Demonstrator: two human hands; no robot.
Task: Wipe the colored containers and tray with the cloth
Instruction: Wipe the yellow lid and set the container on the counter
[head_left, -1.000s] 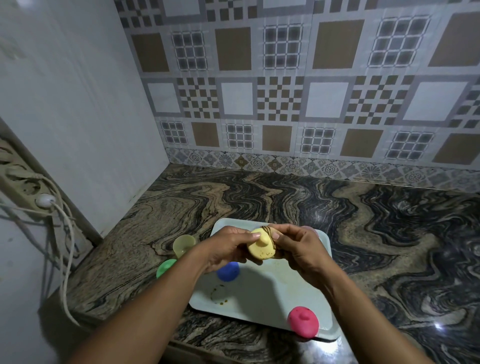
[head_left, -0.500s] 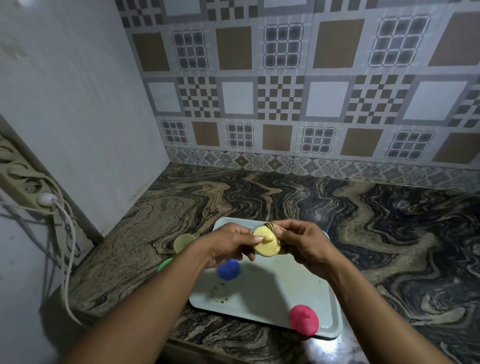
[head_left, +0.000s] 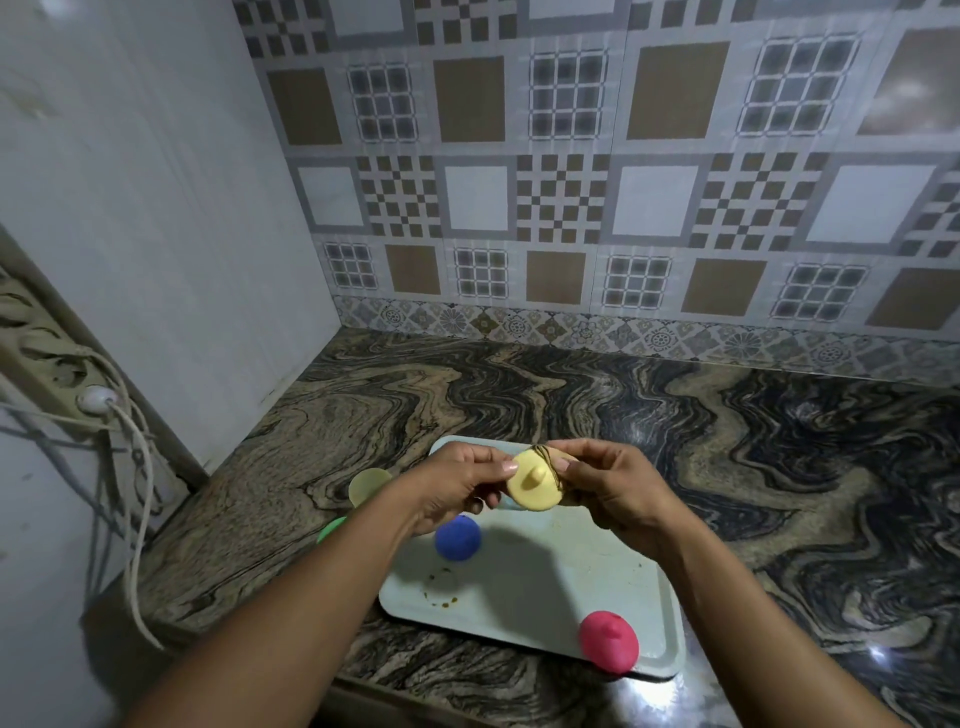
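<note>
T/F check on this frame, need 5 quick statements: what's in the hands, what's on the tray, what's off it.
1. Both hands hold the yellow container above the tray. True: the left hand and right hand grip it from either side.
2. The blue container sits on the tray. True.
3. The pink container stands on the countertop, off the tray. False: it is on the tray, at its near right corner.
4. The tray surface is spotless. False: brownish stains show near its left edge.
5. The green container is on the tray. False: it sits on the countertop left of the tray, partly hidden by the left arm.
</note>
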